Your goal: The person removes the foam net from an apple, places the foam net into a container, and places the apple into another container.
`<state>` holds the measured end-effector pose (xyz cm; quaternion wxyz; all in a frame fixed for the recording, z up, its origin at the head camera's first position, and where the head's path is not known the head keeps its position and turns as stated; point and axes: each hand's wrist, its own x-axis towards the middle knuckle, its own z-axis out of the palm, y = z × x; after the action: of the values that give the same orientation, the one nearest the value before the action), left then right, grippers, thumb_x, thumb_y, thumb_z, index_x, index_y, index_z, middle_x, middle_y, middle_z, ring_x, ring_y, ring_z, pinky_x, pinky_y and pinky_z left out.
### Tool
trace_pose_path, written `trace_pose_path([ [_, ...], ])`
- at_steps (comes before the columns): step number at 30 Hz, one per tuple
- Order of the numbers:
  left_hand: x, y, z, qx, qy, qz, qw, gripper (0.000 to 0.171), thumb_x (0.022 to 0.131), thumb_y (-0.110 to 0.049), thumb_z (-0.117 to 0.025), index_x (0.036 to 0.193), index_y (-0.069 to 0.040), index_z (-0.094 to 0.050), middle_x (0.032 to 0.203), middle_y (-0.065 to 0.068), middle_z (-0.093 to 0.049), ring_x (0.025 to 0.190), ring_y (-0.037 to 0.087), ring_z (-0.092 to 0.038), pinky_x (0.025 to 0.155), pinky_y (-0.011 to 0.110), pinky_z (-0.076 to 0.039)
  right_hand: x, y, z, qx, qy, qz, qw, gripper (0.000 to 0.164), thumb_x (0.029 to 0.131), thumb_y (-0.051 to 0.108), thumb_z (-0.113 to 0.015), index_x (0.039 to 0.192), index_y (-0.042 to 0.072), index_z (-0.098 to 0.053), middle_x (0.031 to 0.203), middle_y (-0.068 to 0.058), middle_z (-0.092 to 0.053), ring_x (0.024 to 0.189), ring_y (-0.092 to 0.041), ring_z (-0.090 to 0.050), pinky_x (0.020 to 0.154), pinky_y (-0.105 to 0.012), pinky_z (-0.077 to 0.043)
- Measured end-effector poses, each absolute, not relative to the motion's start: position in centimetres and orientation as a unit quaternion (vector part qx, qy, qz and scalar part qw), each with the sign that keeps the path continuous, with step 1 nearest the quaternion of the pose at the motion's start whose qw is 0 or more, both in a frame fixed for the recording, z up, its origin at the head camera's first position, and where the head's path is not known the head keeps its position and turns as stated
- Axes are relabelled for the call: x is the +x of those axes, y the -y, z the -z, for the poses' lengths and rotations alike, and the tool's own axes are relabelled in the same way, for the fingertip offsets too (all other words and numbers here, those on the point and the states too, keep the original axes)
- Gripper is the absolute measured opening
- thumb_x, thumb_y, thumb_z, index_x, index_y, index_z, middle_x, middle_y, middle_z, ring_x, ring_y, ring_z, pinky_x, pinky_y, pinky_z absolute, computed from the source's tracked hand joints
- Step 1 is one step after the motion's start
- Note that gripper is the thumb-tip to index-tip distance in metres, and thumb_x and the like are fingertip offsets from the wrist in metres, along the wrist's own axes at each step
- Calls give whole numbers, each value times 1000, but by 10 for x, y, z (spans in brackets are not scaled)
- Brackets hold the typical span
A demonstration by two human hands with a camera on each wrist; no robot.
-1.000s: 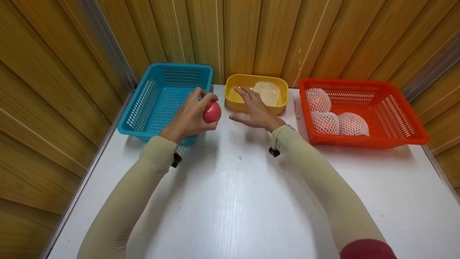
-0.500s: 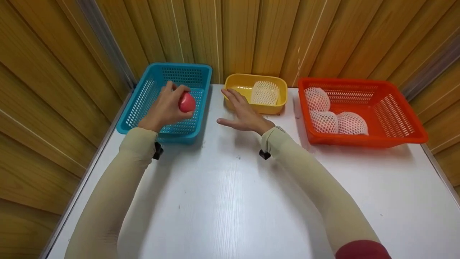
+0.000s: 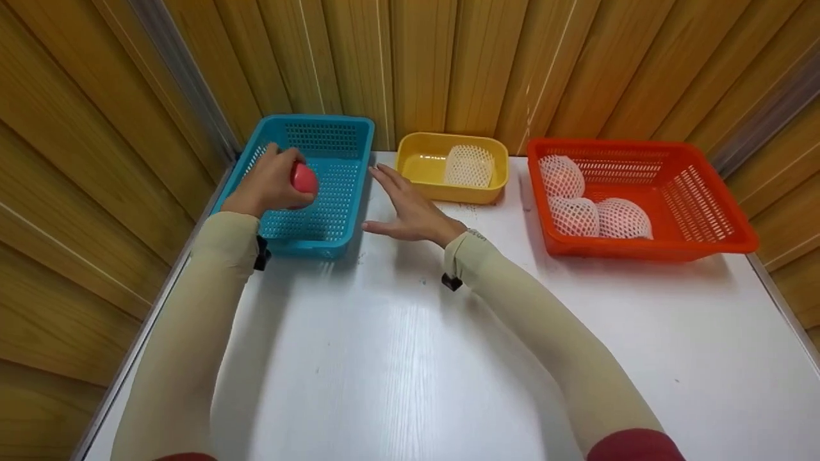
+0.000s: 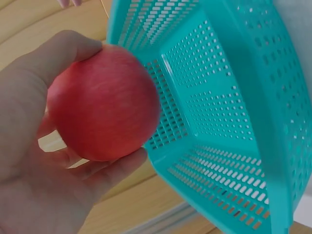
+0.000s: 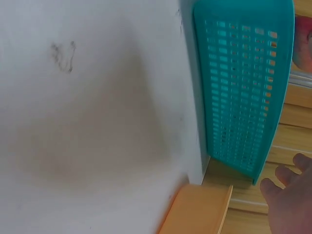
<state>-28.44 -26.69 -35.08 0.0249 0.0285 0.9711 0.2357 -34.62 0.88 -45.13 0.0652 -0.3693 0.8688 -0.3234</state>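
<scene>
Blue basket (image 3: 336, 205) beneath, the left hand (image 3: 266, 182) grips a red fruit (image 4: 107, 105). Right hand (image 3: 410, 211) spread, empty; its cuff marks (image 3: 476, 234) I can't read.

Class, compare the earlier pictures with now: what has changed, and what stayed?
The left hand carried the red fruit leftward, over the blue basket. The right hand also moved left, toward that basket. Nothing was newly grasped or let go. The yellow box, red basket and netted fruits stayed put.

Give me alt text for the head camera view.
Left hand holding a round red fruit over a blue basket, right hand open near a yellow tub. At right, a red basket holds three net-wrapped round items.
</scene>
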Motion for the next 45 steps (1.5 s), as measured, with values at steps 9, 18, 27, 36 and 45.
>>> trace_pose_path([
  [9, -295, 277, 348, -9, -971, -231, 70, 72, 83, -13, -84, 141, -3, -44, 140, 26, -42, 129, 46, -40, 93, 61, -54, -335, 10, 450, -380, -866, 315, 73, 108, 80, 80, -64, 164, 41, -8, 172, 12, -2, 157, -19, -14, 124, -50, -23],
  [18, -300, 294, 355, -36, -963, -236, 125, 69, 86, -17, -81, 139, 0, -41, 135, 29, -49, 121, 48, -47, 94, 61, -54, -323, 23, 455, -392, -869, 287, 93, 108, 82, 83, -59, 166, 34, -10, 173, 5, 2, 157, -17, -10, 125, -42, -21],
  [27, -307, 305, 357, -70, -955, -240, 161, 68, 87, -15, -81, 140, -1, -41, 136, 30, -47, 120, 50, -46, 95, 64, -52, -320, 28, 458, -391, -875, 264, 106, 108, 82, 83, -57, 166, 31, -12, 173, 3, 4, 158, -18, -6, 126, -39, -17],
  [36, -288, 292, 348, -136, -941, -251, 180, 70, 81, -5, -84, 138, -2, -44, 130, 28, -49, 113, 48, -47, 89, 60, -56, -319, 31, 454, -391, -873, 267, 112, 108, 83, 81, -59, 166, 26, -17, 173, 2, 5, 158, -19, -6, 126, -38, -14],
  [45, -281, 278, 349, -165, -951, -193, 178, 59, 75, 1, -79, 128, 5, -53, 117, 28, -53, 100, 43, -52, 75, 47, -60, -316, 33, 454, -396, -873, 266, 103, 106, 85, 77, -61, 165, 22, -21, 173, 0, 3, 158, -18, -7, 126, -35, -14],
])
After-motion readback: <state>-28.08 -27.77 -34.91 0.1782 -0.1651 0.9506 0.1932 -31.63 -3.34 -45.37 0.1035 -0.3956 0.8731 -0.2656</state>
